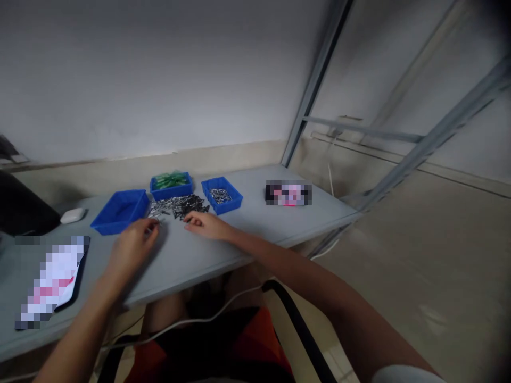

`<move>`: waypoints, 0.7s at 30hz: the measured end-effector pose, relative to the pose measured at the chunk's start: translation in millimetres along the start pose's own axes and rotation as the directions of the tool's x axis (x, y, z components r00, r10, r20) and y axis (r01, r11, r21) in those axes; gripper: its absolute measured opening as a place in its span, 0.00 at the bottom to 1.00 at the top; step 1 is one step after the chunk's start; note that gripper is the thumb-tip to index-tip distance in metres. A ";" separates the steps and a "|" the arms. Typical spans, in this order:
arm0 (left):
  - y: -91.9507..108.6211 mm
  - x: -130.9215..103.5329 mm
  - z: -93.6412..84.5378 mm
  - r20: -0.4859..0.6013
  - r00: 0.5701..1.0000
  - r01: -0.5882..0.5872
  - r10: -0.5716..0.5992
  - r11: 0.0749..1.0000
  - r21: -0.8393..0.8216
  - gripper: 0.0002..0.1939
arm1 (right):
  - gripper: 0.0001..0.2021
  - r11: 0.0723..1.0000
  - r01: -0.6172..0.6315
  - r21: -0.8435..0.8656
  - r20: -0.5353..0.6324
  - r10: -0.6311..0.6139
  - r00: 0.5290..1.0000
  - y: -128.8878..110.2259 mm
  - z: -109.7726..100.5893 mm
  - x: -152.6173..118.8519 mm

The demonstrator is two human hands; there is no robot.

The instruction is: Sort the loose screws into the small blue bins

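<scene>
Head view: hands apart from each other, both low at the near edge of the loose pile on the worktop. Left hand, fingers curled, by silver screw-like parts; right hand at dark screw-like parts. Can't tell if either grips a piece. Left bin, middle bin with green packets and right bin with metal parts sit around the pile, probably for easy reach. No readable brands, labels or writing; screens pixelated.
</scene>
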State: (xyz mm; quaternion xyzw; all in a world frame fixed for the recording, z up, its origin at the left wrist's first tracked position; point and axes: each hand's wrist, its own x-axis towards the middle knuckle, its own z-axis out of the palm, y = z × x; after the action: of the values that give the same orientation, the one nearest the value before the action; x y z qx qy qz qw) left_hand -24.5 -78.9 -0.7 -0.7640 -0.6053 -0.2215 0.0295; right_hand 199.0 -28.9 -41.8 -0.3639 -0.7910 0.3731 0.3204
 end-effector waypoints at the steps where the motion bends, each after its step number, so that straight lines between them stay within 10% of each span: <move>1: -2.3 3.4 -5.0 -0.052 0.998 0.032 -0.028 0.997 0.067 0.17 | 0.10 0.999 0.005 -0.038 0.021 -0.004 1.000 -1.1 0.3 4.7; 10: -28.9 33.5 -29.3 -0.101 0.947 0.320 -0.306 0.863 0.390 0.15 | 0.08 0.904 0.209 -0.372 0.271 -0.110 0.956 -21.4 5.6 38.6; 14: -34.7 45.0 -27.5 -0.036 0.912 0.388 -0.409 0.830 0.401 0.17 | 0.10 0.849 0.251 -0.465 0.189 -0.182 0.965 -19.1 12.3 29.3; 18: -28.4 46.0 -21.4 -0.134 0.940 0.340 -0.313 0.851 0.400 0.18 | 0.09 0.899 0.128 -0.418 0.126 -0.082 0.989 -9.9 17.3 25.7; 21: -15.6 39.4 -8.7 -0.265 0.964 0.121 -0.034 0.940 0.320 0.18 | 0.10 0.877 0.136 -0.461 0.106 -0.098 0.990 -4.4 17.4 29.9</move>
State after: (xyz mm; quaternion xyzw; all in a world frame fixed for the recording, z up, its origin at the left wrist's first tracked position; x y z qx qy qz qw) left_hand -35.1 -41.5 18.4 -0.6883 -0.6551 -0.2133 0.2273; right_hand 168.1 -12.7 -40.1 -0.3666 -0.8901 0.1659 0.2140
